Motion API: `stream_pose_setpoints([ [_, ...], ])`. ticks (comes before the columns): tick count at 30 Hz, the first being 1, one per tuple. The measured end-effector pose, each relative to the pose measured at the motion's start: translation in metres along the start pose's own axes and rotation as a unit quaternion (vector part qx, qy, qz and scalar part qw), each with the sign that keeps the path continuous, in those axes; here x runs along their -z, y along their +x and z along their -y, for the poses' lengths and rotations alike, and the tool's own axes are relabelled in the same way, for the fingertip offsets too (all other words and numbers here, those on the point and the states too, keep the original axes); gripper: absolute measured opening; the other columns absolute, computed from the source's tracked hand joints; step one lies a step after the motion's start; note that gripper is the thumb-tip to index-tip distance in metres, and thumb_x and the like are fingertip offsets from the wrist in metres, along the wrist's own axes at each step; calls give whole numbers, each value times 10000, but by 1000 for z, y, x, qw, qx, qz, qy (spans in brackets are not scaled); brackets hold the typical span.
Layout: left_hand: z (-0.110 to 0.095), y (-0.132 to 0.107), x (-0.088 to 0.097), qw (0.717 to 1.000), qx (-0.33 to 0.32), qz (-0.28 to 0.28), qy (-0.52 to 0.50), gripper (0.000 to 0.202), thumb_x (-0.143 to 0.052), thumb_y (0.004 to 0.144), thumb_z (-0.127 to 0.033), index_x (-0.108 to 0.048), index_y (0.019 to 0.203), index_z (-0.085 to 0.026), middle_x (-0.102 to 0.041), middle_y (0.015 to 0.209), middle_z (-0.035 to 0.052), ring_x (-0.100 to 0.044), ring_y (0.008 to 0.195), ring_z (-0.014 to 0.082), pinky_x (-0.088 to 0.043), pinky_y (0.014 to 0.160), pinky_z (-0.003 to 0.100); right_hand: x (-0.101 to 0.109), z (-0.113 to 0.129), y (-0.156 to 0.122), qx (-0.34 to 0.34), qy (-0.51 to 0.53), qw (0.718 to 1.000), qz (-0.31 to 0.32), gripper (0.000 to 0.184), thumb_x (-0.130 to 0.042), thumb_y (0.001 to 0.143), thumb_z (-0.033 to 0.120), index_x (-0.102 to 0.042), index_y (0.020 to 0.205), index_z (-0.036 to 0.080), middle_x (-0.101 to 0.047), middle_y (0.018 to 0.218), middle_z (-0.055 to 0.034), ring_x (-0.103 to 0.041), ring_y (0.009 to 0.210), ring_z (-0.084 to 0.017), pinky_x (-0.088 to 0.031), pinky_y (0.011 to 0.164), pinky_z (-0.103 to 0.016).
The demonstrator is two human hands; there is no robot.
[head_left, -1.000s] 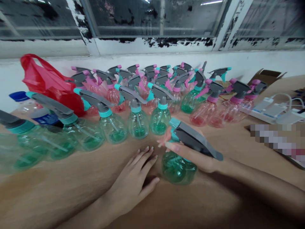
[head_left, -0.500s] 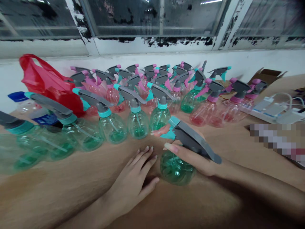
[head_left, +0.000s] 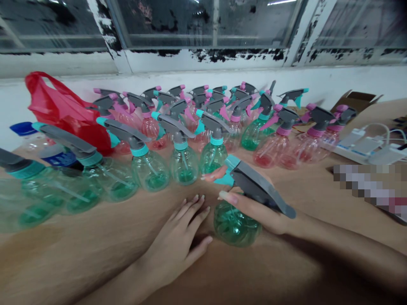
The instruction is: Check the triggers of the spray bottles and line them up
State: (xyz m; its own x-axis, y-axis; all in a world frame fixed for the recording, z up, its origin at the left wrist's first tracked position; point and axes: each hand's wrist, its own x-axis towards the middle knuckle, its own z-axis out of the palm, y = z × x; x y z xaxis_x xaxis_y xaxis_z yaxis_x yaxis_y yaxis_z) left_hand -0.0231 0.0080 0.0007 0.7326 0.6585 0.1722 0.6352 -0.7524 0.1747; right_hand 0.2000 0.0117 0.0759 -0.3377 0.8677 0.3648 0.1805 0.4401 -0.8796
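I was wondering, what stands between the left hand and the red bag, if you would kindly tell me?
In the head view, green spray bottles of the front row stand between the left hand and the red bag.

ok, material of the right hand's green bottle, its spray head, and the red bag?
Green bottle: probably glossy plastic, going by the see-through wall and bright highlights; looks alone don't rule out glass.
Spray head: likely hard moulded plastic, judging by opaque, satin grey and teal parts.
Red bag: thin, slightly shiny plastic film, it seems, given the creases and looped handle.
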Motion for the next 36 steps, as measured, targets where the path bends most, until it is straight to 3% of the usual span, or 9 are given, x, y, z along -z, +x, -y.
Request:
stream_pose_setpoints([
  [5,-2,0,3,1000,4,16,6,517,-495,947,-388,-389,1399,-161,-401,1458,122,-357,1337,290,-333,1064,483,1,1,0,0,5,1000,0,225,-603,848,285,-603,1066,229,-642,819,-1,-592,636,-134,-514,633,-277],
  [13,-3,2,5,1000,1,10,8,505,-507,940,-384,-422,1375,-142,-425,1442,129,-373,1328,294,-333,1066,482,0,1,0,10,4,1000,1,231,-592,846,269,-592,1072,221,-604,710,19,-567,583,-133,-485,556,-269],
  [17,-3,3,5,1000,2,17,10,500,-504,941,-389,-438,1363,-129,-418,1445,138,-376,1326,296,-342,1063,480,1,5,1,15,10,1000,-5,117,-585,854,309,-601,925,218,-648,817,-15,-597,632,-140,-503,594,-282],
  [21,-4,2,5,1000,0,2,18,504,-522,932,-397,-456,1349,-121,-431,1433,150,-396,1313,299,-351,1057,473,3,6,1,5,-30,1000,-4,211,-552,874,386,-573,779,198,-618,705,-13,-610,670,-158,-489,591,-277],
  [26,-3,3,4,1000,-4,9,17,512,-507,943,-398,-436,1364,-117,-425,1438,146,-389,1318,295,-341,1063,479,2,4,2,23,-1,1000,-12,128,-604,840,279,-599,957,227,-629,830,10,-561,601,-109,-495,594,-256],
  [31,-1,2,3,1000,0,9,20,501,-487,951,-406,-421,1376,-150,-400,1459,129,-361,1337,289,-334,1067,479,1,3,3,14,-13,1000,-22,190,-604,828,245,-618,1018,241,-554,682,37,-527,566,-116,-476,547,-246],
  [36,-1,1,2,1000,0,3,9,500,-495,946,-400,-426,1373,-150,-422,1443,133,-375,1327,300,-347,1057,484,1,2,2,3,-12,1000,-18,203,-596,840,274,-620,1038,237,-609,730,21,-547,574,-118,-482,566,-250],
])
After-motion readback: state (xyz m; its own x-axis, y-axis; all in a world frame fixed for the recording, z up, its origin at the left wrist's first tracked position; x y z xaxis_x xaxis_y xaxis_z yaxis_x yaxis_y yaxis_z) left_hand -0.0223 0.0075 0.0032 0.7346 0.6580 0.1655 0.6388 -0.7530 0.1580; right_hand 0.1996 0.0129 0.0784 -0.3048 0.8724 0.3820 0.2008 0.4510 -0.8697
